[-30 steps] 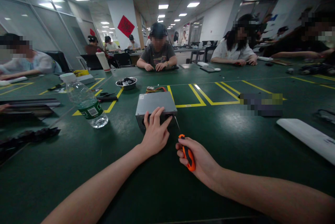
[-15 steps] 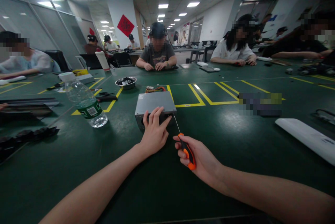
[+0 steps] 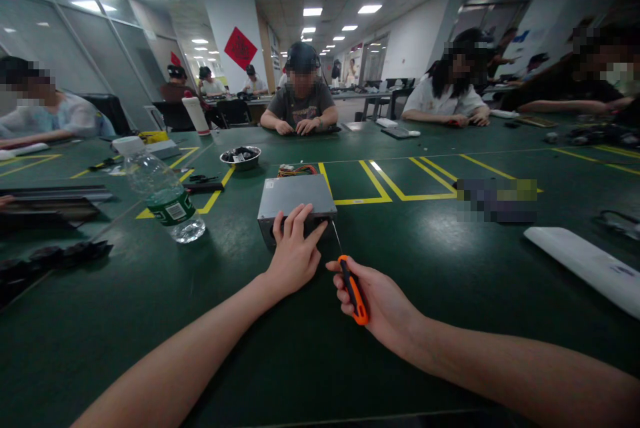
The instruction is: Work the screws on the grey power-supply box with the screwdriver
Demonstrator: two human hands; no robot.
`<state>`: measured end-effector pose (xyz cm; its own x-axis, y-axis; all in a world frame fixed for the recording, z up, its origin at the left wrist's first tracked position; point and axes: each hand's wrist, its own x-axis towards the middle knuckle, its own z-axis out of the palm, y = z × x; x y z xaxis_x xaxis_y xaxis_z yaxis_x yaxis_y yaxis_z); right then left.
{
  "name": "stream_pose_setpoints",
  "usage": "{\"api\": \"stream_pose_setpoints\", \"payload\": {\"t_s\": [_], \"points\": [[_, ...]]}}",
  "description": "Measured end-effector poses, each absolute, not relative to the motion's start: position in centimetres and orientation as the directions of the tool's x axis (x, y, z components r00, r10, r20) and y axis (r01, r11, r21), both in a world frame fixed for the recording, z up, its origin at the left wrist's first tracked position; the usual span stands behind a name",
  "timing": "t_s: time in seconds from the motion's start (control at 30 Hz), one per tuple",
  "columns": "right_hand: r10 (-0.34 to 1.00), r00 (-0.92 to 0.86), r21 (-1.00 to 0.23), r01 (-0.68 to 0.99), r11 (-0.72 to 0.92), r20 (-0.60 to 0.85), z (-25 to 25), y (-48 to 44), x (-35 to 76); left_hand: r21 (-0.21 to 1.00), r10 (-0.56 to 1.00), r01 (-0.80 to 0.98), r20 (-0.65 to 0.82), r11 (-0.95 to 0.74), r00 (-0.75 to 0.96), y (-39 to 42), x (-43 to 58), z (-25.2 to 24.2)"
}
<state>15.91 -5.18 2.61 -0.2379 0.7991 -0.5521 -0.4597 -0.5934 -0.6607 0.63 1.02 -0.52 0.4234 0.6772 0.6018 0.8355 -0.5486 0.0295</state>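
Box (image 3: 299, 192), grey metal, on green counter (image 3: 440, 275) straight ahead; coloured wires (image 3: 306, 169) behind it. Left hand (image 3: 293, 261) laid over its front edge, fingers spread, slightly bent. Right hand (image 3: 383, 293) curled round orange-and-black screwdriver (image 3: 356, 298), shaft slanting up to box's front right corner; tip contact too small to tell. Water bottle (image 3: 173, 208) to left.

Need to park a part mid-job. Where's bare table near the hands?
Widest: between the right hand, gripping the screwdriver, and the white slab. Another: between the left forearm and right forearm, toward the near edge. Narrower: between the bottle and metal box. Crowded: far left, with dark panels and black parts.
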Motion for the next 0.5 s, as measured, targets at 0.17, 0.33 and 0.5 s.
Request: {"api": "stream_pose_setpoints", "payload": {"t_s": [0.17,0.33,0.5], "points": [[0.832,-0.208,-0.689,-0.476,-0.546,-0.515,2.09,-5.10,15.99,0.029,0.670,0.834,0.611,-0.551,0.421,1.03,0.68,-0.52],[0.828,-0.221,-0.684,-0.476,-0.552,-0.515,2.38,-5.41,16.05,0.025,0.669,0.836,0.614,-0.547,0.420,0.95,0.75,-0.42],[0.786,-0.230,-0.649,-0.457,-0.608,-0.574,2.41,-5.20,15.98,0.024,0.672,0.836,0.608,-0.548,0.423,0.92,0.72,-0.45]]}}
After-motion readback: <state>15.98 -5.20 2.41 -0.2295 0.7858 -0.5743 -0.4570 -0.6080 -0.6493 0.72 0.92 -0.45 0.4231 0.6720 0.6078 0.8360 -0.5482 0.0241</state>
